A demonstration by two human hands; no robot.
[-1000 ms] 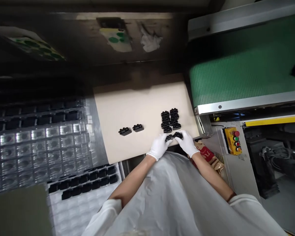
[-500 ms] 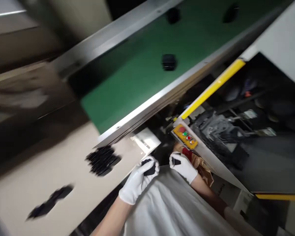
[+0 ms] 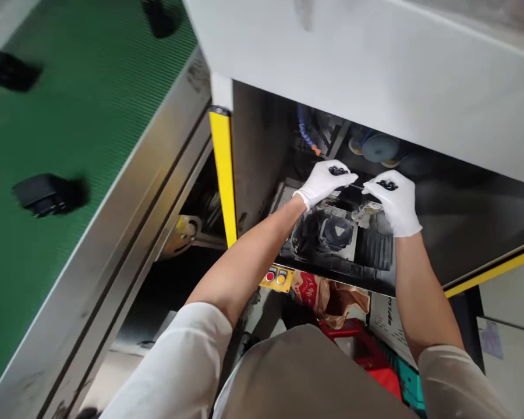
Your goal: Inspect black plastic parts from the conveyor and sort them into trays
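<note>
Both hands wear white gloves and reach into the dark opening of a machine. My left hand [image 3: 326, 181] is closed around a small black part [image 3: 337, 170], which shows between its fingers. My right hand [image 3: 395, 198], a short way to the right, has its fingers wrapped round another small black part [image 3: 388, 185]. The hands do not touch. Below them inside the machine sit a dusty fixture [image 3: 335, 233] and a metal clamp-like piece [image 3: 365, 212]. Much of each held part is hidden by the glove.
A green conveyor belt [image 3: 91, 105] with black parts [image 3: 48, 194] runs along the left. A yellow edge strip [image 3: 222, 174] borders the machine's opening. Behind the hands are round wheels [image 3: 379, 148]. A button box [image 3: 277, 279] and paper bag [image 3: 338, 299] are below.
The view has swung right, from the conveyor and pale table to the machine opening. Both hands, held close to the body before, are now stretched forward inside it, still holding black parts.
</note>
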